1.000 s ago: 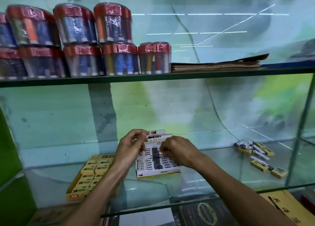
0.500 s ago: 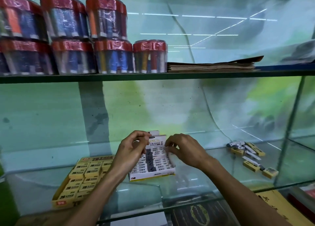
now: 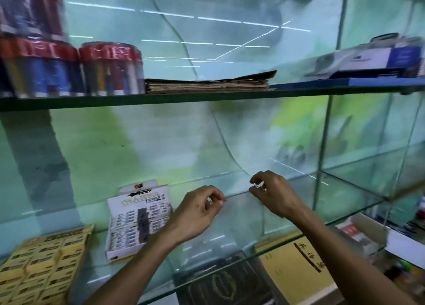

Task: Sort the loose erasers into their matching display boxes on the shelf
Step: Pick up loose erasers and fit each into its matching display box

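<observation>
Glass shelf (image 3: pixel 241 215) carried a white eraser display box (image 3: pixel 138 222) near its left end; right hand (image 3: pixel 273 193) pinched a small white eraser (image 3: pixel 259 185), left hand (image 3: pixel 195 212) loosely curled.

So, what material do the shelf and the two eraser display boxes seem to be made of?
The shelf looks like clear glass: things below show through it, its edge is greenish and it reflects lights. The white display box and the yellow display box look like printed cardboard, matte, with folded flaps; the blur leaves the finish uncertain.
</observation>
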{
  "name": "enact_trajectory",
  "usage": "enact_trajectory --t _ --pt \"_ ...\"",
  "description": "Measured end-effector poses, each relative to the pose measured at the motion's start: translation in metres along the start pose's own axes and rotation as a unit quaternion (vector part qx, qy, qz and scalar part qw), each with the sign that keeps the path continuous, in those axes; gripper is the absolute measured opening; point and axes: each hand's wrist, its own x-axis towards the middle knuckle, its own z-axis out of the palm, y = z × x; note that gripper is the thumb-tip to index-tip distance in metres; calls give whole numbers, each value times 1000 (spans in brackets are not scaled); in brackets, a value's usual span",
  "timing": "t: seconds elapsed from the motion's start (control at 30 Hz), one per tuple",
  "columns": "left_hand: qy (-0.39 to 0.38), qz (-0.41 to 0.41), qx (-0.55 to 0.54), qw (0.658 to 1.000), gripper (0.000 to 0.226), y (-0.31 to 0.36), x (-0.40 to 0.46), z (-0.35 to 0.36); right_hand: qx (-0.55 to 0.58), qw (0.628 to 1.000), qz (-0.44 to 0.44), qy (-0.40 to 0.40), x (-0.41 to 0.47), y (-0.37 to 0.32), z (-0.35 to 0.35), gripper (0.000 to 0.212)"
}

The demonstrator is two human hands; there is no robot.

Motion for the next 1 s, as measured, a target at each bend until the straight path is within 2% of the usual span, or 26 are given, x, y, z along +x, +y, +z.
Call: enact_trajectory --t 0.1,0.23,0.4,0.67,0.73,0.8,0.9,0.93,1.0 --pt "-51 29 74 996 9 0 12 21 -46 997 44 -38 7 26 -8 35" --pt "-80 33 99 991 12 2 24 40 -67 992 52 -96 16 42 -8 45" --pt "-90 20 98 991 11 2 33 50 -70 987 22 -140 22 47 -5 31" --pt "-73 -15 55 996 6 2 41 49 -71 989 -19 -128 27 51 -3 13" --pt "-69 -25 39 997 7 2 42 49 -68 993 -23 -98 29 54 -1 8" --pt "-62 -30 26 997 7 1 42 48 -31 999 -14 -40 28 52 -3 11" --pt "-33 -35 -3 999 8 0 42 45 109 990 56 63 25 43 -11 13" --pt "-19 -37 -17 999 10 1 42 43 181 976 91 78 24 39 -14 11" --pt "5 -43 -40 998 16 3 43 40 356 922 142 63 20 28 -19 9"
